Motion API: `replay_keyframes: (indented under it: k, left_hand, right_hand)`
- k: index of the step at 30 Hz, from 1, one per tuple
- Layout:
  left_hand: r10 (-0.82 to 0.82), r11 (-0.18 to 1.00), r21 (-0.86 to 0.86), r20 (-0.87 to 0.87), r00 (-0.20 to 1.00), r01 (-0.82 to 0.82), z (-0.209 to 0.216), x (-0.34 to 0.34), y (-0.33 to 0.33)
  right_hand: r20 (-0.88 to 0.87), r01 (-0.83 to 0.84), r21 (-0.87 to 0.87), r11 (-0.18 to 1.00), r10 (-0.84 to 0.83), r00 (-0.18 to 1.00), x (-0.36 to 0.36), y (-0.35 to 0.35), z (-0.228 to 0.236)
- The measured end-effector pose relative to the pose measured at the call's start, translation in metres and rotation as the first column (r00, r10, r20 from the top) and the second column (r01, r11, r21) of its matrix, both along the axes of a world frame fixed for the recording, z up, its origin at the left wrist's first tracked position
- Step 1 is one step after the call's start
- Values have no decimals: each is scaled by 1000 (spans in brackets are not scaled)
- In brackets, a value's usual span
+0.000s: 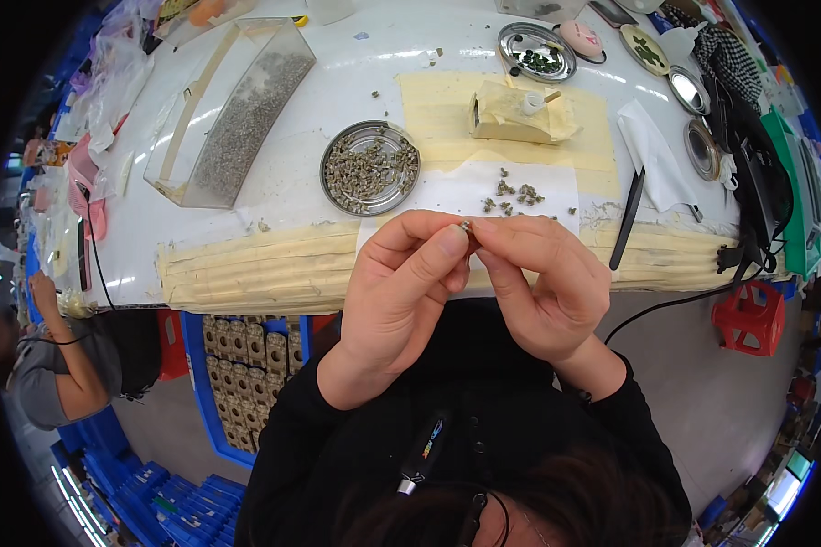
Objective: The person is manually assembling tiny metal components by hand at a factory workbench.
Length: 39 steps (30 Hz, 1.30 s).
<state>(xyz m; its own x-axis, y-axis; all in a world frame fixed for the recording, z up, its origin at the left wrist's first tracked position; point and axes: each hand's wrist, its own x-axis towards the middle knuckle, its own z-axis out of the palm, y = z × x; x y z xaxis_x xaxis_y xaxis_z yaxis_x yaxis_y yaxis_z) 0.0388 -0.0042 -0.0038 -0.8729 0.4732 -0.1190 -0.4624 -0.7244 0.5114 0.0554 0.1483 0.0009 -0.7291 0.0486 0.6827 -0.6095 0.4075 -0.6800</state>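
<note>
Between the fingertips of both my hands is a tiny metal part, too small to make out its exact kind. My left hand pinches it between thumb and forefinger. From the other side my right hand meets it with closed fingers, the fingertips touching the same part. Just beyond the hands, several similar small metal parts lie loose on a white sheet. A round metal dish full of such small parts stands to the left of the sheet.
A clear bin of many small parts stands at the left. A taped block with a small white cup sits at the back. Black tweezers lie right, near a white cloth. A blue crate of metal housings is below the table.
</note>
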Motion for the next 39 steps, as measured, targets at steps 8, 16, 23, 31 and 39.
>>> replay_keyframes:
  k: [8, 16, 23, 31, 39]
  left_hand:
    - [0, 1000, -1, 15, 1000, 0, -1, 1, 0]
    - [107, 986, -113, -122, 987, -121, -2, 2, 3]
    - [119, 607, -441, -773, 624, -662, -2, 4, 1]
    - [81, 454, -335, -908, 412, -826, 0, -2, 6]
    - [78, 447, -311, -921, 382, -839, -1, -3, 7]
  right_hand:
    - [-23, 6, 27, 1000, -5, 1000, -1, -1, 0]
    - [24, -15, -33, 999, 15, 1000, 0, -2, 0]
    - [110, -38, -145, 989, 54, 992, 1, 1, -5]
    - [84, -54, -114, 992, 63, 994, 0, 2, -4]
    - [110, -61, -135, 989, 76, 991, 2, 2, -4]
